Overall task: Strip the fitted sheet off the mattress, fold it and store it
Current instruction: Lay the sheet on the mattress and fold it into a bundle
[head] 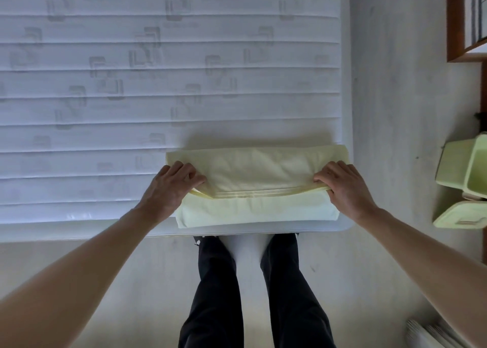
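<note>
A pale yellow fitted sheet lies folded into a thick rectangle on the near right corner of the bare white quilted mattress. My left hand grips the folded layers at the sheet's left end. At the right end my right hand pinches the same layered edge. The upper layers sit lifted over a flatter lower part that rests on the mattress near its front edge.
Pale green plastic bins stand on the floor to the right, one lower. A wooden frame is at the top right. My dark-trousered legs stand at the mattress edge on light wood floor.
</note>
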